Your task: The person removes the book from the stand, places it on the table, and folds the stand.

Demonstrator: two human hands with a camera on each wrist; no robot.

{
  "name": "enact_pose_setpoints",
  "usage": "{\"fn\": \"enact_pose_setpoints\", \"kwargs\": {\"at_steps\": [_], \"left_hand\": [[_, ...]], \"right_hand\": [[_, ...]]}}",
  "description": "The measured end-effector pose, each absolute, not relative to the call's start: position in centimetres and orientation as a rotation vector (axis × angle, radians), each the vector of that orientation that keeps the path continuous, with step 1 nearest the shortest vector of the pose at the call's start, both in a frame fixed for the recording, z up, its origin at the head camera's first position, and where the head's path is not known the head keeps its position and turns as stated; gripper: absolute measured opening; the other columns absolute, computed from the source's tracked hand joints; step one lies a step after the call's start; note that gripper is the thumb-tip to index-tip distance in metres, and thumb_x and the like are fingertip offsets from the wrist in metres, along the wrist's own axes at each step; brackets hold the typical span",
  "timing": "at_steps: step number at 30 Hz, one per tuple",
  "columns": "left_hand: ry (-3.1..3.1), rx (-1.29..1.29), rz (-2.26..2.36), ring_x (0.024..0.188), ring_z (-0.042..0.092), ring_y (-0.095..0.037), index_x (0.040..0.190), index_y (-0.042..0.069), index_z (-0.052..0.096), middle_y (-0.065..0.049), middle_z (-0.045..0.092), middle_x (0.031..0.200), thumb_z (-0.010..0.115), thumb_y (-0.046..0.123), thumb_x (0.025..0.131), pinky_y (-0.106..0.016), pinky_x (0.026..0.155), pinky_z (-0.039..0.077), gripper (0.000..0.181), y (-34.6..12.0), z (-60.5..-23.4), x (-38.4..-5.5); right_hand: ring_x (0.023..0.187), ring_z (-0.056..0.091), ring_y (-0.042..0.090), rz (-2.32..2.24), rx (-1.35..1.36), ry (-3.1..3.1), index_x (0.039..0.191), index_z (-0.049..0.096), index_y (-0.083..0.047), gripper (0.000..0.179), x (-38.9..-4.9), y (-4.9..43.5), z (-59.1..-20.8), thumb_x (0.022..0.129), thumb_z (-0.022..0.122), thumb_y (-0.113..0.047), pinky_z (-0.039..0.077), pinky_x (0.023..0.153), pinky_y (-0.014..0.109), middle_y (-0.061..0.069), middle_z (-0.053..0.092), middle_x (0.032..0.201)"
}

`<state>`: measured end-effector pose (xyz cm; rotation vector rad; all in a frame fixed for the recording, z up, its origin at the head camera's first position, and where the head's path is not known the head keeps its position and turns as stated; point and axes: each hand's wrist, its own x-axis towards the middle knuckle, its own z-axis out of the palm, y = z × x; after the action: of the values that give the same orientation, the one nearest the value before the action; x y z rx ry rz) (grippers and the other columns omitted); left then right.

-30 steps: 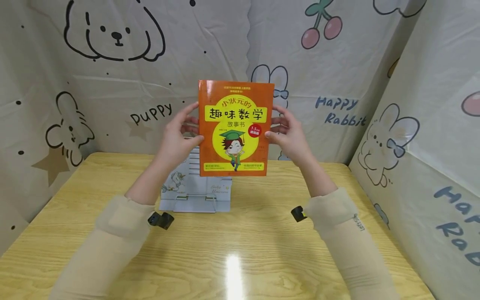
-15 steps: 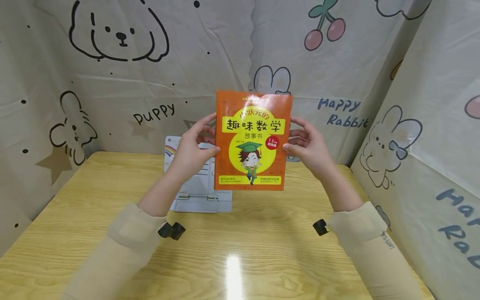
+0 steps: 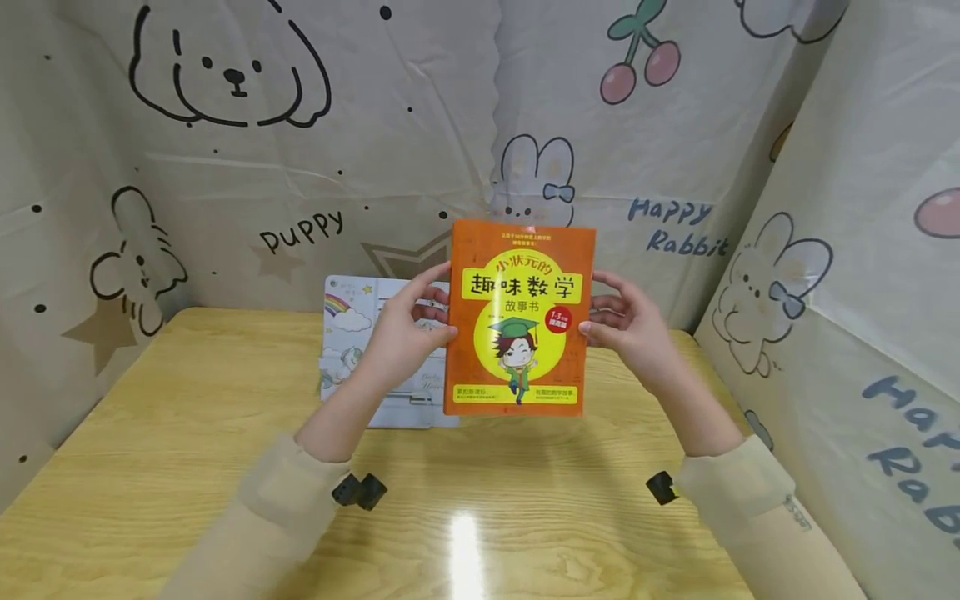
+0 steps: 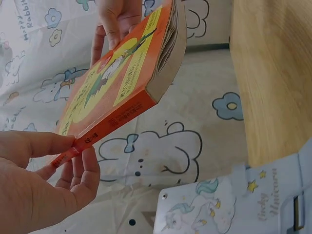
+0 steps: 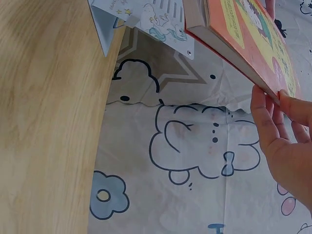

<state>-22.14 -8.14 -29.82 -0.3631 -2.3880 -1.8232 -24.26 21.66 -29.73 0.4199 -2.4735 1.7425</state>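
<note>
An orange and yellow paperback book [image 3: 517, 333] is held upright above the table, its cover with a cartoon child in a green cap facing me. My left hand [image 3: 411, 333] grips the spine edge, thumb on the front and fingers behind. On the opposite edge my right hand [image 3: 626, 329] pinches the book the same way. The left wrist view shows the book's spine [image 4: 117, 119] between thumb and fingers. In the right wrist view the page edges [image 5: 234, 56] face down toward the camera, with the right hand [image 5: 285, 131] at the near side.
Behind and left of the book, a pale unicorn-print book stand [image 3: 348, 333] leans on the wooden table [image 3: 225, 375], partly hidden by the left hand and the book. Printed cloth [image 3: 420, 75] walls the back and sides. Black wrist cameras [image 3: 360, 492] sit at both cuffs.
Both hands have brought the book down and to the right, keeping hold of its two edges. More of the book stand's upper left now shows.
</note>
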Motion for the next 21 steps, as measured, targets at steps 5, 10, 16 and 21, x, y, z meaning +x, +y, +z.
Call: {"fn": "enact_pose_setpoints", "kwargs": {"at_steps": [5,10,16,21], "left_hand": [[-2.374,-0.349,-1.882,0.094,0.056,-0.023,0.141,0.031,0.042,-0.007,0.052,0.109,0.068,-0.004,0.080,-0.030,0.072,0.057,0.074,-7.4,-31.0,-21.9],[-2.354,-0.338,-1.966,0.094,0.056,-0.024,0.140,0.031,0.043,-0.007,0.052,0.109,0.068,-0.006,0.080,-0.031,0.071,0.058,0.075,-6.6,-32.0,-21.8],[-2.332,-0.323,-2.044,0.095,0.056,-0.024,0.138,0.034,0.045,-0.007,0.052,0.113,0.068,-0.006,0.080,-0.031,0.070,0.058,0.074,-5.7,-33.1,-21.5],[-2.323,-0.333,-2.042,0.094,0.058,-0.023,0.137,0.032,0.047,-0.006,0.053,0.112,0.069,-0.006,0.080,-0.030,0.071,0.058,0.072,-5.0,-34.3,-21.4]], "right_hand": [[0.091,0.062,0.018,1.764,0.455,-2.466,0.144,0.035,-0.021,0.067,-23.8,22.7,-30.8,0.087,0.067,-0.007,0.058,0.075,0.028,0.013,0.059,0.112],[0.092,0.062,0.017,1.769,0.437,-2.479,0.145,0.033,-0.021,0.068,-23.3,23.6,-31.7,0.087,0.068,-0.011,0.057,0.076,0.028,0.014,0.057,0.112],[0.090,0.063,0.014,1.790,0.419,-2.470,0.145,0.034,-0.020,0.068,-23.0,24.6,-32.8,0.087,0.068,-0.011,0.057,0.076,0.028,0.011,0.058,0.112],[0.089,0.064,0.013,1.793,0.412,-2.468,0.144,0.035,-0.020,0.067,-22.8,25.4,-34.0,0.087,0.068,-0.012,0.058,0.075,0.029,0.010,0.059,0.111]]}}
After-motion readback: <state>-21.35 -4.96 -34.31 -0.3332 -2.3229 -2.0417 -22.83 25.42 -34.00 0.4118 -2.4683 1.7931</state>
